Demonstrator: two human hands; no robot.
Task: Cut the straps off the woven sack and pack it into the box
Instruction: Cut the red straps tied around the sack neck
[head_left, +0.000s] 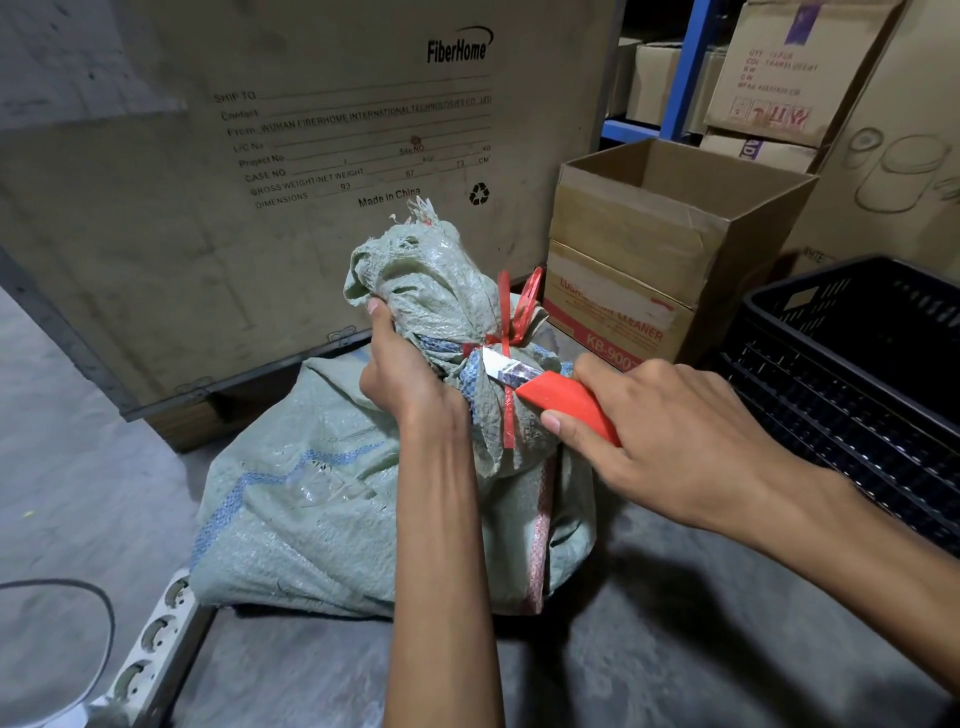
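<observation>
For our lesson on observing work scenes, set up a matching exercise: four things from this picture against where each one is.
Things:
1. knife
2. open box
3. black crate
4. power strip

Places:
A. far right
B. bottom left, on the floor
C. in the right hand, blade at the red strap
D. behind the woven sack

Pairs: 1-C, 2-D, 3-A, 4-B

One head-worn wide-angle view looks forward and down from above the woven sack (322, 499), close enough that both forearms enter from the bottom edge and the sack fills the centre. Straight lines bend toward the frame's edges. Behind the sack stands a large printed crate (260, 156); to the sack's right, farther back, an open cardboard box (670, 228) and a black plastic crate (852, 364).
</observation>
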